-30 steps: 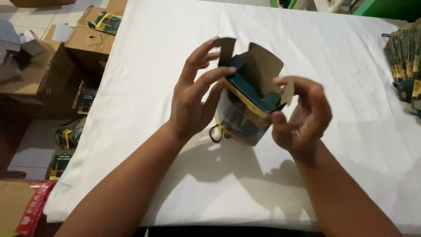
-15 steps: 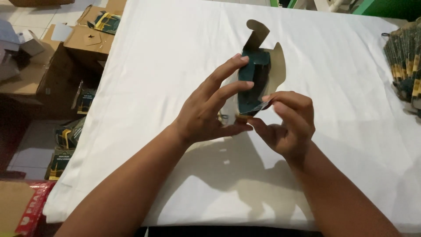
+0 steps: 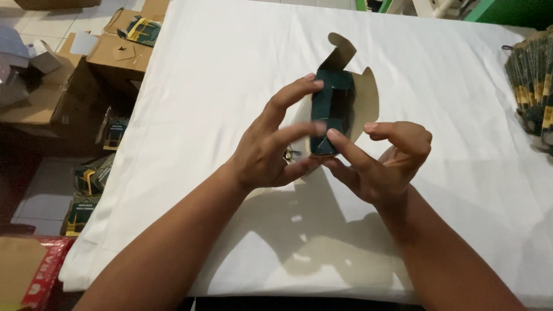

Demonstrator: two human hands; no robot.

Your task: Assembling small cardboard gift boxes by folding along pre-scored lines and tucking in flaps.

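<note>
At the centre of the frame, both hands hold a small dark green carton [image 3: 331, 109] above the white tabletop [image 3: 219, 75], its brown top flap standing open. The left hand [image 3: 276, 150] closes its fingers around the carton's left side; the right hand [image 3: 386, 164] pinches its lower end. Cardboard boxes [image 3: 86, 63] sit at upper left, and a stack of flat cartons [image 3: 533, 86] lies at the right edge.
</note>
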